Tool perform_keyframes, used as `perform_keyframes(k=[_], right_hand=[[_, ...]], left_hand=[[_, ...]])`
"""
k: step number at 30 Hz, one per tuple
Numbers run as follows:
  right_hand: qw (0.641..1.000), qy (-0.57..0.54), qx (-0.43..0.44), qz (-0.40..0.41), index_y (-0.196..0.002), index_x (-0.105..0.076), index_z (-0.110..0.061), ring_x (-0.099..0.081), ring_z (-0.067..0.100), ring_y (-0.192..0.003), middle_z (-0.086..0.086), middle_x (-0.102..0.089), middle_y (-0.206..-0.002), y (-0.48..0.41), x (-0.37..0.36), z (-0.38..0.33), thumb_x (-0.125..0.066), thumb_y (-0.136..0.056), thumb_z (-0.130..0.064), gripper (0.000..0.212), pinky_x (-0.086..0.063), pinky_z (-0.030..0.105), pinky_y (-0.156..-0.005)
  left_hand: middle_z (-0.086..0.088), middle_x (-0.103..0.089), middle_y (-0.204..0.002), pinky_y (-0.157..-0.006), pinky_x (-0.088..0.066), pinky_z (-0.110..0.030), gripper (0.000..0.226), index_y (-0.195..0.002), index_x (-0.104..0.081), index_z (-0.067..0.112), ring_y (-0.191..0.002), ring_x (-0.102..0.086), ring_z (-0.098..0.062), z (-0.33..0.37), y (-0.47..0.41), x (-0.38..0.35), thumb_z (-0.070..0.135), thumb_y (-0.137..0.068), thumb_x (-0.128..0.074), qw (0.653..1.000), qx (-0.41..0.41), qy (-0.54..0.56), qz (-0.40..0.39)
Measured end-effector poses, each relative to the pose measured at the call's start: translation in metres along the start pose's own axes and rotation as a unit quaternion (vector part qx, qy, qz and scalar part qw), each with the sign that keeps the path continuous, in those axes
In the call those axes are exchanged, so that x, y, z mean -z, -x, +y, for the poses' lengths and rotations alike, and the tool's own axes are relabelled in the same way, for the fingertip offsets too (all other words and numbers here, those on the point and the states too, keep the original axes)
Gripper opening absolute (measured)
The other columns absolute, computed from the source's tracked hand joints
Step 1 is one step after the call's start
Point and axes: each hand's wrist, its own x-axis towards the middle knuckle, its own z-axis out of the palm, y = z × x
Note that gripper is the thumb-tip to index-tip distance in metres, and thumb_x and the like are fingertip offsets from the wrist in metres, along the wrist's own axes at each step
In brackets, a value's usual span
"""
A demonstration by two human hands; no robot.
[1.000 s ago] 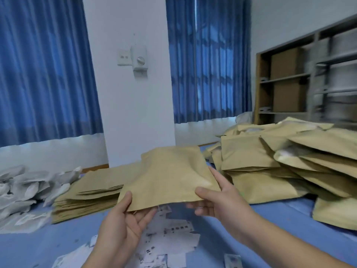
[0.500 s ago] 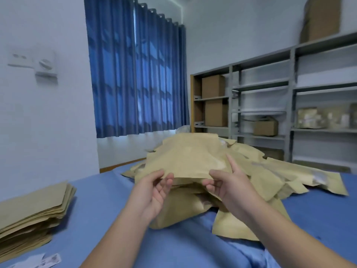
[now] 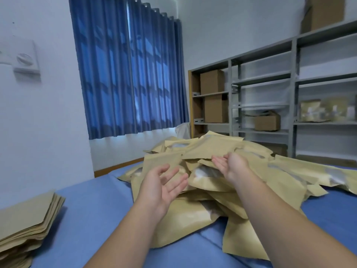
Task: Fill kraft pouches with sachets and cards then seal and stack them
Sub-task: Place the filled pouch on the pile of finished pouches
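Head view: your left hand and right hand are both spread wide, palms turned up, fingers straight and holding nothing. Half a second ago both hands pinched the near edge of one kraft pouch; now you have let it go. It lies flat on the crest of the pile of filled pouches, just beyond your right fingertips. You cannot tell from this angle whether those fingertips touch its near edge.

Your left hand has drawn back and lower, and it hovers over the near slope of the pile, apart from your right hand. The pile spreads under and beyond both hands and off past your right forearm on the blue bench.

The neat stack of flat empty pouches sits well to the left of your left arm, as before. Grey shelves stand beyond your right hand.
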Motion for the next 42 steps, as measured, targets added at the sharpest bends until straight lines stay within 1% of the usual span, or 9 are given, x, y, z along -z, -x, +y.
perform_keyframes(k=[8,15,20,27,32,35,37,39,42], right_hand=[[0.986,0.159,-0.042,-0.040,-0.102,-0.055,0.000,-0.069,0.029,-0.079,0.018,-0.065,-0.107,0.029,0.003,0.024,-0.040,-0.102,-0.018,0.023,-0.057,0.033,-0.057],[0.910,0.326,-0.119,-0.225,-0.091,-0.059,-0.008,-0.070,0.023,-0.065,0.004,-0.064,-0.071,0.105,-0.042,0.099,-0.047,-0.097,-0.016,0.015,-0.053,0.026,-0.054],[0.847,0.362,-0.147,-0.362,-0.091,-0.061,-0.007,-0.068,0.023,-0.063,0.003,-0.063,-0.069,0.169,-0.093,0.178,-0.048,-0.098,-0.021,0.020,-0.051,0.026,-0.053],[0.785,0.376,-0.173,-0.461,-0.093,-0.061,-0.008,-0.067,0.023,-0.067,0.004,-0.065,-0.074,0.250,-0.172,0.287,-0.048,-0.098,-0.022,0.021,-0.050,0.030,-0.060],[0.789,0.375,-0.173,-0.455,-0.093,-0.063,-0.004,-0.066,0.023,-0.056,0.004,-0.067,-0.066,0.294,-0.211,0.349,-0.047,-0.100,-0.033,0.034,-0.048,0.025,-0.046],[0.792,0.386,-0.115,-0.459,-0.089,-0.066,-0.005,-0.066,0.021,-0.058,0.002,-0.069,-0.066,0.306,-0.223,0.378,-0.047,-0.099,-0.039,0.040,-0.049,0.026,-0.047],[0.769,0.431,-0.021,-0.471,-0.083,-0.068,-0.012,-0.065,0.016,-0.062,0.000,-0.069,-0.069,0.309,-0.226,0.396,-0.049,-0.098,-0.038,0.035,-0.052,0.029,-0.053],[0.707,0.503,0.136,-0.479,-0.074,-0.065,-0.020,-0.060,0.012,-0.064,-0.003,-0.065,-0.068,0.306,-0.232,0.410,-0.052,-0.095,-0.035,0.029,-0.049,0.030,-0.059],[0.551,0.573,0.372,-0.479,-0.077,-0.060,-0.021,-0.055,0.014,-0.073,-0.007,-0.058,-0.073,0.293,-0.252,0.420,-0.049,-0.096,-0.033,0.025,-0.044,0.031,-0.065]], left_hand=[[-0.009,-0.071,-0.089,-0.047,-0.054,-0.027,0.020,-0.105,-0.062,0.006,-0.061,-0.071,-0.025,0.009,0.015,0.025,0.011,-0.087,-0.057,1.000,0.007,-0.011,0.028],[0.001,-0.065,-0.069,-0.042,-0.044,-0.020,0.012,-0.094,-0.066,0.013,-0.050,-0.058,-0.013,0.037,0.059,0.108,0.014,-0.087,-0.056,0.995,0.001,-0.063,0.079],[0.000,-0.063,-0.068,-0.040,-0.041,-0.017,0.014,-0.091,-0.068,0.011,-0.048,-0.057,-0.012,0.088,0.124,0.204,0.012,-0.080,-0.060,0.977,-0.043,-0.120,0.174],[0.002,-0.068,-0.064,-0.045,-0.041,-0.023,0.017,-0.093,-0.069,0.009,-0.051,-0.058,-0.013,0.161,0.237,0.334,0.016,-0.093,-0.054,0.913,-0.125,-0.151,0.358],[0.001,-0.069,-0.070,-0.054,-0.045,-0.029,0.018,-0.088,-0.071,0.014,-0.056,-0.058,-0.015,0.175,0.291,0.417,0.010,-0.093,-0.055,0.787,-0.214,-0.313,0.487],[0.001,-0.067,-0.089,-0.070,-0.047,-0.031,0.021,-0.091,-0.068,0.020,-0.074,-0.059,-0.012,0.172,0.305,0.458,0.006,-0.092,-0.052,0.687,-0.186,-0.482,0.511],[0.008,-0.064,-0.096,-0.069,-0.039,-0.020,0.021,-0.097,-0.065,0.027,-0.083,-0.057,-0.003,0.175,0.305,0.472,0.011,-0.093,-0.052,0.658,-0.177,-0.520,0.515],[0.010,-0.063,-0.100,-0.075,-0.041,-0.021,0.022,-0.100,-0.065,0.030,-0.093,-0.059,-0.008,0.175,0.301,0.480,0.014,-0.092,-0.052,0.652,-0.162,-0.530,0.517],[0.013,-0.063,-0.103,-0.089,-0.045,-0.026,0.024,-0.099,-0.065,0.034,-0.101,-0.059,-0.013,0.173,0.295,0.485,0.017,-0.088,-0.052,0.620,-0.110,-0.597,0.497]])
